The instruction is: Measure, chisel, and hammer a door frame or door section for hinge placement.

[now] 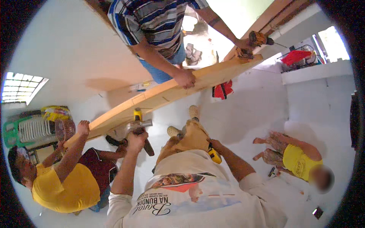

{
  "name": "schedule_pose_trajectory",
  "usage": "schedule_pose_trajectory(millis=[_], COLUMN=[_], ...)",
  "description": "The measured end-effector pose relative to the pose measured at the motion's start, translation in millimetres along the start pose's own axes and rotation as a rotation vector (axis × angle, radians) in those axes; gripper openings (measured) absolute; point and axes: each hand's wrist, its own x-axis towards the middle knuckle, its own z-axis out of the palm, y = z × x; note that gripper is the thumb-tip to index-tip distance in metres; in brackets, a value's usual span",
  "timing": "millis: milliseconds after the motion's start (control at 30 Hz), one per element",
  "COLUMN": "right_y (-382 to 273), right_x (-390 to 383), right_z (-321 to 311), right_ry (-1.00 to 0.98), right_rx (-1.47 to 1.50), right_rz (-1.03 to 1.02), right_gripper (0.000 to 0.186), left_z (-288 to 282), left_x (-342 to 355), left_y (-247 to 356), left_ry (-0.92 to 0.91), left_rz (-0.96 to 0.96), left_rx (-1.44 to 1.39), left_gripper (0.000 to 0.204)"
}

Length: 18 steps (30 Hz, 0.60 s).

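My left hand [137, 141] is closed around a hammer [147, 123], its metal head up and its dark handle slanting down. Just beyond the hammer head is a yellow and black object [137, 114], its kind unclear. At my right hip my right hand [216, 144] is closed at the top of a yellow and black tape measure [215, 155]; its fingers are partly hidden. In front of me a long wooden beam [152, 97] runs at a slant from lower left to upper right, apart from my hands.
Across the beam a person in a striped shirt [156, 22] steadies it and grips a power drill [258, 38]. A person in yellow [68, 186] supports its left end. Another person [300, 161] sits on the floor at right. Stacked chairs [34, 129] stand far left; a red cloth item [222, 90] lies beyond.
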Motion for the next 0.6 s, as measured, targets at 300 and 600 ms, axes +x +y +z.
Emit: schedule_pose_trajectory(millis=[300, 600], right_y=[-32, -54], right_x=[-46, 37], right_z=[2, 20], right_ry=[0.161, -0.01], right_rx=[-0.359, 0.341], right_rz=[-0.113, 0.049], right_gripper=[0.044, 0.035], left_z=[-8, -49], left_x=[-3, -35], left_y=[-88, -101], left_ry=[-0.08, -0.087], left_rz=[0.346, 0.029], left_rx=[0.601, 0.83], left_gripper=[0.019, 0.035])
